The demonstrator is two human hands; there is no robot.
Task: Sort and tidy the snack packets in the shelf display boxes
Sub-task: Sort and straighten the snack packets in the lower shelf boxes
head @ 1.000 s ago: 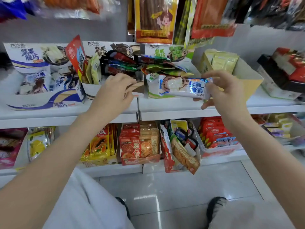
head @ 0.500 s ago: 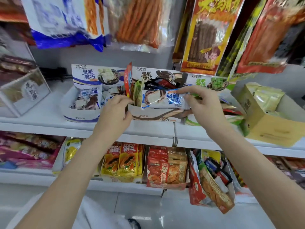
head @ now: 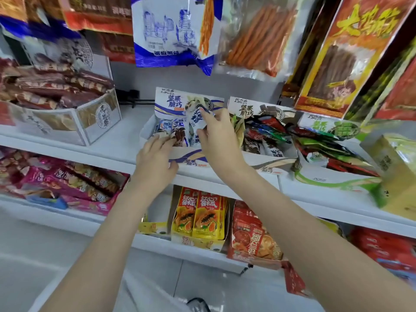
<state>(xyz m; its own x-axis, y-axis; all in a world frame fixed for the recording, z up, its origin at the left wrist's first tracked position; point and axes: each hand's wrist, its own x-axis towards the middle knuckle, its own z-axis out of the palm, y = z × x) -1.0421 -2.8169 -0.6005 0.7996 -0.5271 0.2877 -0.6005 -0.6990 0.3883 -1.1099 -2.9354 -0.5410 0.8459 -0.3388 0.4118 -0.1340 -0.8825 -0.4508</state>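
My right hand [head: 216,136] pinches a white-and-blue foil snack packet [head: 195,119] upright over the white-and-blue cardboard display box [head: 191,157] on the white shelf [head: 117,147], while my left hand [head: 155,161] rests on that box's front rim, fingers curled onto the packets inside.

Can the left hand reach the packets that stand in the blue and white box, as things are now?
Probably yes. The left hand rests on the front wall of the blue and white box, its fingertips already at the packets. The box is open on top; the right hand holds its packet further right.
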